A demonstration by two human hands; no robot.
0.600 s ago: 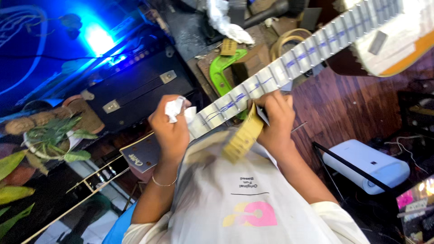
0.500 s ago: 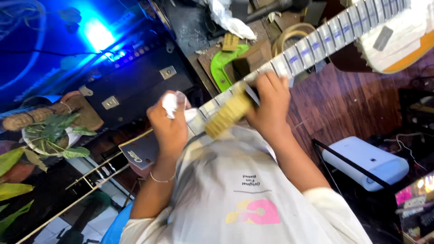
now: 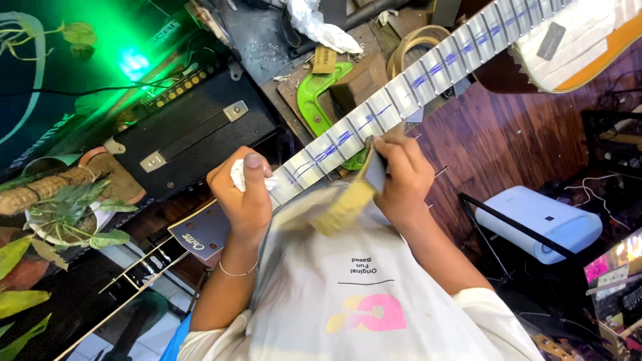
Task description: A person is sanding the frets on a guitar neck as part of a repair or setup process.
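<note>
Guitar neck ran diagonally from your lap up to the upper right, its fretboard masked in pale tape with blue marker strokes down the middle. It crossed above a green clamp on the counter. Your left hand was closed around a crumpled white cloth, gripping the neck at its lower end. Your right hand was clamped on a dark sanding block, pressed against the fretboard just beside the left hand.
</note>
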